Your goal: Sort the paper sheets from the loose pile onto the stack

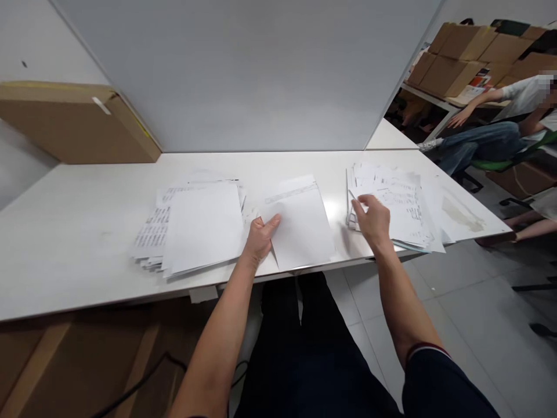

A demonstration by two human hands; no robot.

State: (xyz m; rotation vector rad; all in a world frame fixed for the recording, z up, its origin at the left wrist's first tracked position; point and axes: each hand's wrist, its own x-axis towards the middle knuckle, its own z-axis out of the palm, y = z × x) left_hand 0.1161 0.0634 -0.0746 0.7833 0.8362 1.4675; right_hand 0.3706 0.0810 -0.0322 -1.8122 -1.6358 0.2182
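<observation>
My left hand [261, 237] grips the left edge of a white paper sheet [302, 229], thumb on top and fingers underneath. That sheet lies at the table's front edge, with a grey printed band near its top. Over the left side of the right paper pile [402, 212] is my right hand [373, 219], its thumb and fingertips pinched together. A thin pale edge shows at those fingertips, too small to identify. Left of my left hand sits another stack of papers [202, 229], a blank sheet uppermost and written sheets sticking out on its left.
The white table [100, 232] meets a grey panel [261, 75] at the back. A cardboard box [78, 128] stands back left. At the right, a seated person [491, 139] is near stacked cartons [456, 64]. Dark cables [143, 377] run below the table.
</observation>
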